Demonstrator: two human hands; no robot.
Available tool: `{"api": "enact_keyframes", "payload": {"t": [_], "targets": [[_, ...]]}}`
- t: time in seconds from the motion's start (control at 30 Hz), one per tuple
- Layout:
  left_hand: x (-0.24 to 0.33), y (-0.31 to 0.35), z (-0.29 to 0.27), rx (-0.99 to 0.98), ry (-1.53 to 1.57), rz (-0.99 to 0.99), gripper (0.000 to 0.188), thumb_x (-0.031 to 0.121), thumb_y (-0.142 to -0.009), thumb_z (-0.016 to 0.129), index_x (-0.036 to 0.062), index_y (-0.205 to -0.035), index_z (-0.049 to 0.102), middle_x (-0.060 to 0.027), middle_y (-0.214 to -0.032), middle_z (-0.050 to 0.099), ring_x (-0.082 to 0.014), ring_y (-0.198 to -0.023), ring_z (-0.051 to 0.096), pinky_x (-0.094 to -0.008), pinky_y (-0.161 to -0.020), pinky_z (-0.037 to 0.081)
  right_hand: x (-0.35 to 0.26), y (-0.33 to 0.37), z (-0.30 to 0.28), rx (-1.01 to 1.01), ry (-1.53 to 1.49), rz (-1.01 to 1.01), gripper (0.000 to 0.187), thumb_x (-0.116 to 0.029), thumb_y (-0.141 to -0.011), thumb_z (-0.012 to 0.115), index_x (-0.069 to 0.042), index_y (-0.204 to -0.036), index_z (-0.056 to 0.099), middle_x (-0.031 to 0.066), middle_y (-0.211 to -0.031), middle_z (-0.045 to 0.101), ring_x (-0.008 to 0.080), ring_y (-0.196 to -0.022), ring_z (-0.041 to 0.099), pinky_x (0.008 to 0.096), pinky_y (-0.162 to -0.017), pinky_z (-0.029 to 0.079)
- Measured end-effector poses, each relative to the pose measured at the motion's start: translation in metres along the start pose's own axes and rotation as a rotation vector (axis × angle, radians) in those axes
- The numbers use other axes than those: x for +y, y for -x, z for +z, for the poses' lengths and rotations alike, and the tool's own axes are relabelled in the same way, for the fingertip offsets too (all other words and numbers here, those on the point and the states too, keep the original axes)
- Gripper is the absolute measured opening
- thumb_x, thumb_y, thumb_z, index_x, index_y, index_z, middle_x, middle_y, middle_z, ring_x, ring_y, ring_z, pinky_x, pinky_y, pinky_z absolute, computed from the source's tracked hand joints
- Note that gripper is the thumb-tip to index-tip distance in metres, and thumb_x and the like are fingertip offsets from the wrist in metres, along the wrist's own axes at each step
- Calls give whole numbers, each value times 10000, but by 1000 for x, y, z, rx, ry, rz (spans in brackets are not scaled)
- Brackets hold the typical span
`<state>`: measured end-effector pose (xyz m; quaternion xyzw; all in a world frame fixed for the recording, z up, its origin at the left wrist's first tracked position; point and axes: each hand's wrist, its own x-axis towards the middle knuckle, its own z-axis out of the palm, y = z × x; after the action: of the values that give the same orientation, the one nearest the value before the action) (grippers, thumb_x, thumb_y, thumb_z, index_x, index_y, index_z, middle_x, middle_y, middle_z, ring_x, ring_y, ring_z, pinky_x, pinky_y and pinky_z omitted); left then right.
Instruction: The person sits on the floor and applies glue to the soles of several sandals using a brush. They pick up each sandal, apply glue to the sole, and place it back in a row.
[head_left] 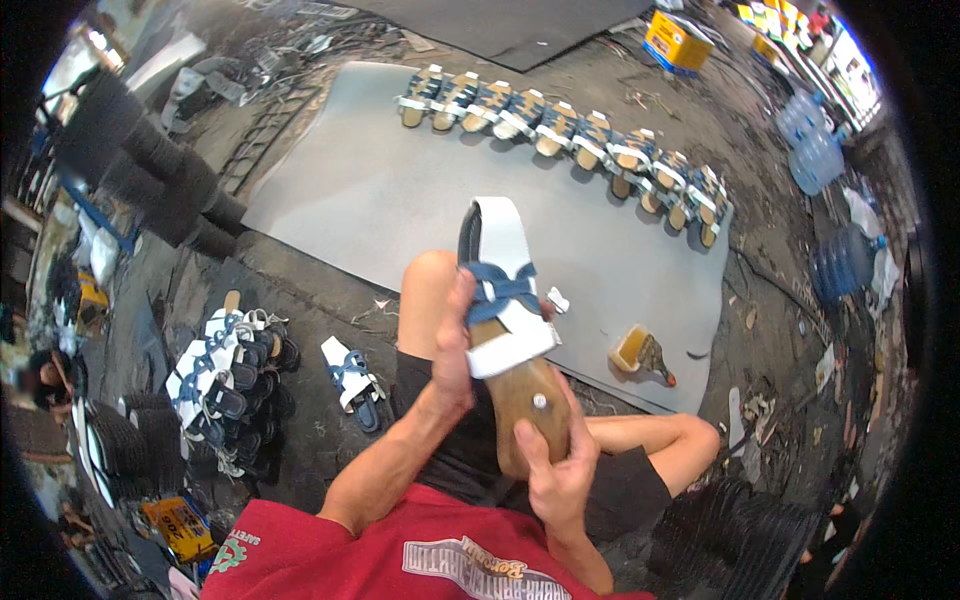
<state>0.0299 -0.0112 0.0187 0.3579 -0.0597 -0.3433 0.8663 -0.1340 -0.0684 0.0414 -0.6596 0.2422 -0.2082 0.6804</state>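
Observation:
Above my lap I hold a wooden shoe last (pixel 530 388) with a white and navy sandal upper (pixel 505 288) fitted over its front. My left hand (pixel 455 345) wraps the side of the upper, its thumb by the navy woven straps. Around the heel end of the last, my right hand (pixel 562 462) is closed, thumb on top near a small pale round spot. A white strap band crosses the last between the two hands. The far end of the upper stands up as a white loop with a dark lining.
Several sandals on lasts (pixel 548 135) line the far edge of a grey mat (pixel 345 190). A glue container with a brush (pixel 632 350) sits at its right. To my left are a single sandal (pixel 352 383) and a sandal pile (pixel 235 375). Water jugs (pixel 815 160) stand far right.

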Motion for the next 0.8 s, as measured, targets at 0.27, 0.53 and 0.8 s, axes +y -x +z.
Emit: {"api": "enact_keyframes", "payload": {"t": [0.27,0.53,0.8], "targets": [[-37,-4,-8,-109,157,-140,765,682,-1037,377,2,-1355,521,-214,-1338,612,-305,-1144,686,-457,-885,637,27,-21,5,185,305,-207,534,-199,-900,763,51,-1343,602,197,-1217,586,333,-1148,595,435,-1012,473],[-65,-10,-58,175,114,-319,418,353,-977,658,36,-1244,597,-139,-1116,705,-209,-967,723,-367,-841,616,77,-57,13,68,136,-243,664,-68,-860,702,30,-1467,451,246,-1426,509,366,-1373,477,441,-1181,352],[-56,-13,-68,219,131,-222,455,396,-948,685,60,-1243,600,-73,-1049,685,-192,-956,700,-342,-840,606,79,-75,35,88,189,-135,493,-58,-870,689,-32,-1357,616,153,-1313,645,297,-1212,630,406,-1031,502]]}}
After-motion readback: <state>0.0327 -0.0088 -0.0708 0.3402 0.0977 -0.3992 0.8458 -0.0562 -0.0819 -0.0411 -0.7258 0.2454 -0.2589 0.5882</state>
